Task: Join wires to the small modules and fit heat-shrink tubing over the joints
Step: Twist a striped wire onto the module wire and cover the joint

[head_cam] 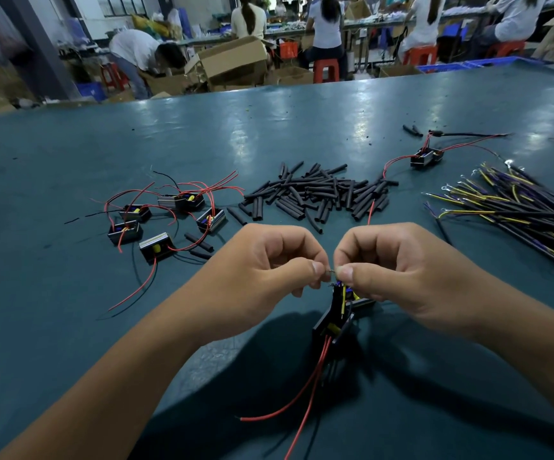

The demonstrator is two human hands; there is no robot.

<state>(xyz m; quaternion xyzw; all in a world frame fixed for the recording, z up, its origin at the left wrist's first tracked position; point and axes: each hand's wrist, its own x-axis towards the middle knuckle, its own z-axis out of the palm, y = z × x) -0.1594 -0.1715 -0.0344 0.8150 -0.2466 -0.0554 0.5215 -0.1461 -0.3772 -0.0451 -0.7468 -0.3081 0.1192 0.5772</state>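
The module [333, 323] hangs just above the table [69, 154], below both hands. Left hand [269, 260] and right hand [398, 257] pinch bare wire ends [332, 271] between thumb and forefinger, tips nearly touching, apparently to twist the joint. Heat-shrink tubing pieces [315, 194] lie beyond, within reach.

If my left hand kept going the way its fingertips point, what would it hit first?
Your left hand points rightward, so it would most likely meet the right hand first; their pinching grips nearly touch already.
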